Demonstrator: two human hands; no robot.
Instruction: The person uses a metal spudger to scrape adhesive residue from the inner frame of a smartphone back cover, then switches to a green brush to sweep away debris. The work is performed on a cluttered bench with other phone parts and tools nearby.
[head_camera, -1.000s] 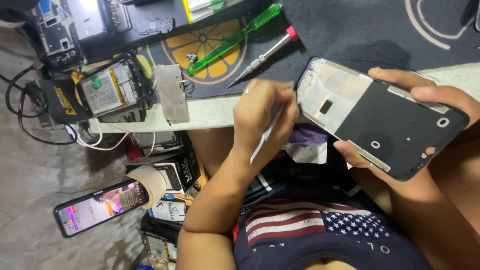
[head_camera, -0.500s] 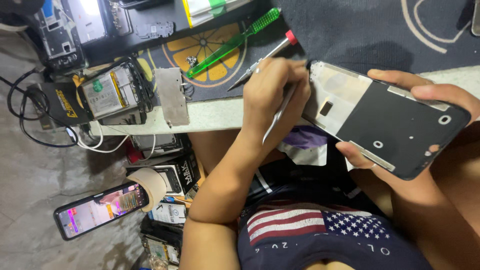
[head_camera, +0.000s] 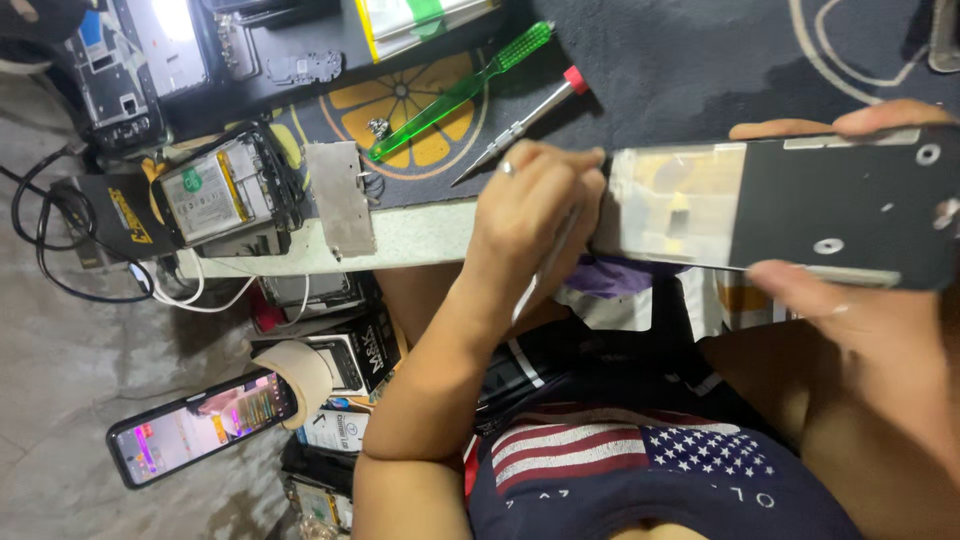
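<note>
— Holding the phone frame out past the table edge, above our lap: our right hand clamps it, thumb along the near rim, fingertips over the far one.

— And our left hand?

— Its fingers are pinched together on a thin tool, knuckles up against the frame's pale, glossy end. The tip is hidden behind the hand, so we cannot tell whether it touches.

— So which step do we judge this to be?

— Working at that pale end, probably prying or scraping along the edge.

— What does the next move call for?

— A steady right-hand clamp and a light, shallow push. The green screwdriver and red-capped screwdriver lie untouched on the mat.
</note>
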